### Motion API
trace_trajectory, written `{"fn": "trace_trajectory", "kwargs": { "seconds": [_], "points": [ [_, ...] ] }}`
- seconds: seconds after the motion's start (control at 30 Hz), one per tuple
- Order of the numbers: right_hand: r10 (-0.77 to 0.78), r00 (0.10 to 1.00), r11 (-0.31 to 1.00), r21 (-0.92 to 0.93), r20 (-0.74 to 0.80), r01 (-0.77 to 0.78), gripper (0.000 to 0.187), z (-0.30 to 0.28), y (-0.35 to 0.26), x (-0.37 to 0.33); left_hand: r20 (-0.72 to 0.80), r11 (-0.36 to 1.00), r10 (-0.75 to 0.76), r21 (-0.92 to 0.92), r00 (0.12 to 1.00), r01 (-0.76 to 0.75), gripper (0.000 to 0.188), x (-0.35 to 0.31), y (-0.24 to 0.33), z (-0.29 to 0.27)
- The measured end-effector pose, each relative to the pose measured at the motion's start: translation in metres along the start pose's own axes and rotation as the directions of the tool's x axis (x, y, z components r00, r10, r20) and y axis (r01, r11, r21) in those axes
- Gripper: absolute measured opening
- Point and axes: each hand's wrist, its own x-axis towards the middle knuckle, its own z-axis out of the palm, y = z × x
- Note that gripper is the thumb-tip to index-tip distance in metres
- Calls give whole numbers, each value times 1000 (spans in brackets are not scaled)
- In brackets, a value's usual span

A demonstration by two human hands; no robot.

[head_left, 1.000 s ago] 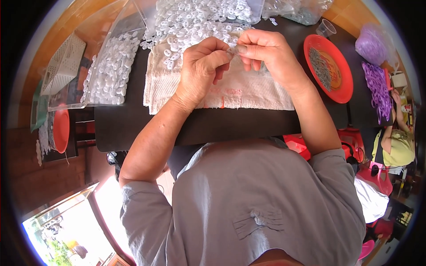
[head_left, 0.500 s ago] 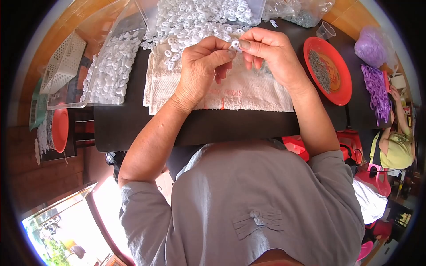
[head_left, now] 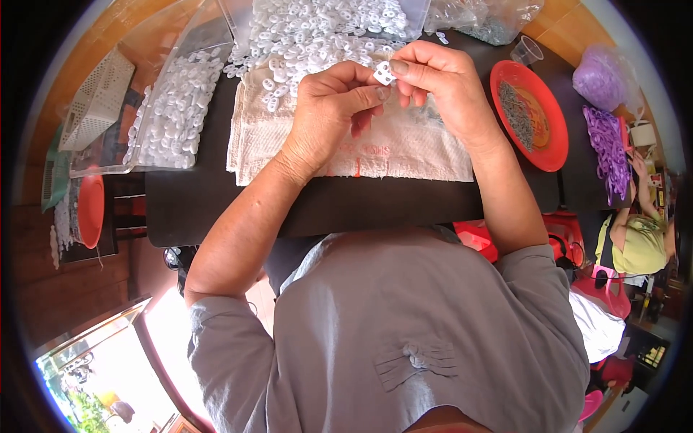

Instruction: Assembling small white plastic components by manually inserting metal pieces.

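Note:
A small white plastic piece with holes (head_left: 384,73) is between my two hands, above a folded cream towel (head_left: 419,155). My left hand (head_left: 336,105) is closed, its thumb and forefinger pinching at the piece's left side. From the right, my right hand (head_left: 446,90) grips the piece between thumb and forefinger, the other fingers curled below. Loose white oval pieces (head_left: 310,66) of a like kind lie heaped on the towel's far edge, spilling from a clear bin (head_left: 420,22). Whether a smaller part is in my fingertips I cannot tell.
At left, a tilted clear bin (head_left: 105,172) holds more white pieces, beside a white perforated basket (head_left: 97,101). A red plate (head_left: 554,137) with small grey metal parts (head_left: 516,115) sits at right, near purple straps (head_left: 605,155) and a clear cup (head_left: 527,50). Another person (head_left: 642,242) is at far right.
The white piece between my fingers has turned, showing more of its holed face. My hands stay close together. The whole view has shifted slightly.

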Motion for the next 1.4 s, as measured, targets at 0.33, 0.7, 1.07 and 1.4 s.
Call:
{"fn": "trace_trajectory", "kwargs": {
  "seconds": [0.33, 0.7, 1.07, 1.4],
  "points": [
    [-27, 1000, 998, -57, -9, 26, 20, 1, 2, -2, -35, 995, 19, -102, 999, -22, 11, 0, 0, 0],
    [-41, 999, 970, -240, -31, 32, 12, 4, 12, -3, -191, 989, 117, 112, 975, -97, 13, 8, 5, -18],
    [-253, 944, 385, -873, 211, 298, 8, 27, 38, -27, -228, 989, 141, 77, 963, -127, 17, 9, 3, -23],
    [-299, 884, 202, -882, 359, 427, 8, 30, 33, -24, -219, 985, 161, 90, 962, -144, 16, 10, 0, -23]
  ]
}}
